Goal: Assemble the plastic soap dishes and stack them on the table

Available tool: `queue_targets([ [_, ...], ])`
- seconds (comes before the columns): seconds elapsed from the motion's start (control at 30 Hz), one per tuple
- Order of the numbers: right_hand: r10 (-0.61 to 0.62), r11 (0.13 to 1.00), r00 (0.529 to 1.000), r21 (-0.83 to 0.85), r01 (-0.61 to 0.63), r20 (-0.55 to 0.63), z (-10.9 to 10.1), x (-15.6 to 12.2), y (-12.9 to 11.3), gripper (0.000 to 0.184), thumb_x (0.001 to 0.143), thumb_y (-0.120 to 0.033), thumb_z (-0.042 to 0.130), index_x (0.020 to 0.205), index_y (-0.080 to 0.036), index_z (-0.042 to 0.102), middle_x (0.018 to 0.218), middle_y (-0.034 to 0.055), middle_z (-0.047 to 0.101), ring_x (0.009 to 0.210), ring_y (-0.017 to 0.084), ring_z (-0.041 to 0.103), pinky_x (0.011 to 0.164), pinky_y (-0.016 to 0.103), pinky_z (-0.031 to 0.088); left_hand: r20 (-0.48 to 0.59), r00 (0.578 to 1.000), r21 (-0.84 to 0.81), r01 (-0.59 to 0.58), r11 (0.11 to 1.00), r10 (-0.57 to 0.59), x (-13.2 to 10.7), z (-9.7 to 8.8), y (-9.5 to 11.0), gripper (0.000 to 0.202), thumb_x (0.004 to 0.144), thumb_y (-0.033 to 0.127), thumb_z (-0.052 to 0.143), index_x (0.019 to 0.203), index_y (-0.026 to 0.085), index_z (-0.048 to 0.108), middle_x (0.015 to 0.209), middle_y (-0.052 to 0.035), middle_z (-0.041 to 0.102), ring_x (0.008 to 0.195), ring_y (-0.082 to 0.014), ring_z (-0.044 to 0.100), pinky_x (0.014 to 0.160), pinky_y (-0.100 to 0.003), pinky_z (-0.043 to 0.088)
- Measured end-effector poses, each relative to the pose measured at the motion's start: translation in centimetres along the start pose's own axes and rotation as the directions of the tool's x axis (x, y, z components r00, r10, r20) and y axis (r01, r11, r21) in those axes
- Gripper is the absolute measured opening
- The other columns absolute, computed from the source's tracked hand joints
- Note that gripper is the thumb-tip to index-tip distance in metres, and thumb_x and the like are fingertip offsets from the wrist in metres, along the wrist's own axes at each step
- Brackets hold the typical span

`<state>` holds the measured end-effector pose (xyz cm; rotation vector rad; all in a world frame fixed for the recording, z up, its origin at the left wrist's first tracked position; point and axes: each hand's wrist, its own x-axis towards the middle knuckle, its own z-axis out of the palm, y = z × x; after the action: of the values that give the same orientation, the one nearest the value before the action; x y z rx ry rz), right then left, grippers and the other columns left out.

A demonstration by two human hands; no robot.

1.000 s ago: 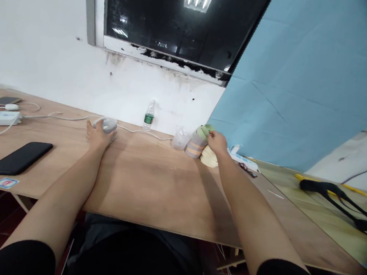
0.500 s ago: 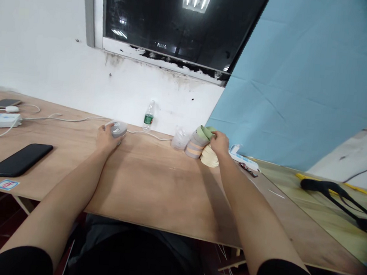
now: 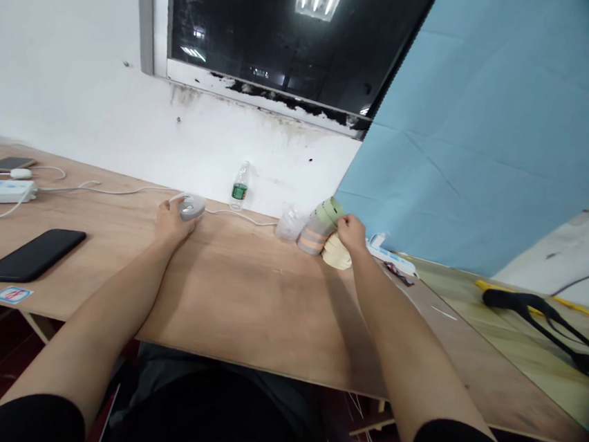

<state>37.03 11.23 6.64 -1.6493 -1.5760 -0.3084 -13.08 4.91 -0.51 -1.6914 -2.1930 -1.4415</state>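
Note:
At the left rear of the table, my left hand [image 3: 170, 221] is closed around a rounded grey-and-clear object [image 3: 191, 207]; its exact kind is not plain. My right hand [image 3: 352, 232] has its fingers pinched at the right edge of a green paper cup [image 3: 331, 209]. That cup forms the tilted top of a stack of grey, orange-banded paper cups [image 3: 312, 240]. Close under the same hand, a pale yellow stack of cups [image 3: 336, 253] leans on the table. Left of the stacks is clear plastic cupware [image 3: 288, 224].
A water bottle [image 3: 240, 188] stands against the wall. Power strips [image 3: 397, 261] lie at right and far left, with white cables along the back. A black phone [image 3: 33, 255] rests at left. Black straps [image 3: 541, 307] lie on the right-hand table.
The green cup has tipped and settled more in line with the grey stack, its opening now facing up. My right fingers shifted slightly down at its edge. My left hand stays put.

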Motion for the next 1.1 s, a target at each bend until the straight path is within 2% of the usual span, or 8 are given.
queue_targets([
  [0.23,-0.018,1.0,1.0,0.0,0.018,0.017,-0.5,-0.4,-0.2,0.026,0.08,-0.029,0.043,0.084,-0.018,0.066,0.092,0.0118,0.069,0.087,0.025,0.057,0.079,0.036,0.044,0.007,1.0,0.003,-0.002,1.0,0.001,0.0,0.0,-0.1,0.074,0.07,0.051,0.069,0.134,0.028,0.041,0.136,-0.014,0.038,0.121,-0.0335,0.046,0.099,-0.046,0.04],
  [0.5,-0.045,0.999,0.999,-0.027,0.045,0.012,-0.4,-0.9,-0.7,0.035,0.081,-0.041,0.049,0.096,-0.015,0.067,0.099,0.0137,0.065,0.092,0.026,0.056,0.085,0.039,0.044,0.001,1.0,0.007,-0.005,1.0,0.005,-0.2,-0.1,0.1,0.074,0.07,0.052,0.069,0.134,0.027,0.041,0.134,-0.0139,0.04,0.121,-0.0328,0.047,0.101,-0.046,0.04],
  [0.67,-0.066,0.997,0.986,-0.038,0.06,-0.155,-1.3,-1.6,-1.3,0.039,0.082,-0.046,0.049,0.1,-0.014,0.064,0.103,0.0157,0.062,0.099,0.028,0.055,0.09,0.041,0.042,0.007,1.0,0.008,-0.004,1.0,0.004,-0.2,-0.3,0.3,0.074,0.07,0.051,0.069,0.134,0.027,0.042,0.136,-0.0151,0.04,0.121,-0.033,0.047,0.1,-0.046,0.039],
  [0.77,-0.171,0.985,0.942,-0.058,0.16,-0.289,-1.5,-3.1,-3.1,0.035,0.085,-0.04,0.046,0.102,-0.014,0.062,0.104,0.0162,0.06,0.105,0.029,0.052,0.093,0.043,0.041,0.0,1.0,0.057,0.016,0.998,-0.016,-0.4,-0.4,0.8,0.073,0.07,0.053,0.069,0.134,0.029,0.044,0.137,-0.0152,0.041,0.121,-0.0365,0.046,0.102,-0.053,0.034],
  [0.83,-0.292,0.955,0.915,-0.036,0.294,-0.279,-1.0,-5.1,-5.2,0.029,0.086,-0.035,0.045,0.099,-0.017,0.062,0.102,0.014,0.06,0.105,0.028,0.053,0.093,0.044,0.041,-0.028,1.0,0.114,-0.002,0.993,0.006,-0.6,-0.5,1.3,0.069,0.07,0.055,0.068,0.131,0.03,0.047,0.137,-0.0148,0.042,0.123,-0.0383,0.044,0.106,-0.059,0.025],
  [0.93,-0.473,0.866,0.863,0.088,0.493,-0.181,0.9,-9.2,-8.7,0.023,0.085,-0.032,0.048,0.1,-0.022,0.063,0.1,0.0098,0.061,0.1,0.027,0.056,0.091,0.045,0.045,-0.035,0.992,0.155,-0.115,0.981,0.122,-0.9,-0.6,2.1,0.063,0.073,0.055,0.066,0.129,0.031,0.05,0.136,-0.0137,0.043,0.126,-0.0367,0.042,0.11,-0.059,0.017],
  [1.0,-0.583,0.792,0.809,0.173,0.586,-0.073,2.4,-12.0,-10.9,0.022,0.087,-0.031,0.049,0.101,-0.025,0.063,0.101,0.0095,0.062,0.098,0.026,0.057,0.09,0.045,0.046,0.015,0.974,0.103,-0.227,0.968,0.227,-1.3,-0.5,2.7,0.066,0.073,0.055,0.067,0.131,0.03,0.049,0.136,-0.0125,0.043,0.124,-0.0341,0.045,0.11,-0.051,0.026],
  [1.1,-0.752,0.652,0.649,0.275,0.707,0.115,4.0,-14.8,-12.9,0.025,0.088,-0.035,0.049,0.106,-0.025,0.063,0.107,0.0093,0.063,0.101,0.026,0.058,0.091,0.045,0.047,0.124,0.904,-0.057,-0.405,0.913,0.409,-2.1,-0.1,3.6,0.072,0.072,0.056,0.067,0.135,0.028,0.046,0.134,-0.0103,0.044,0.116,-0.03,0.053,0.101,-0.039,0.041],
])
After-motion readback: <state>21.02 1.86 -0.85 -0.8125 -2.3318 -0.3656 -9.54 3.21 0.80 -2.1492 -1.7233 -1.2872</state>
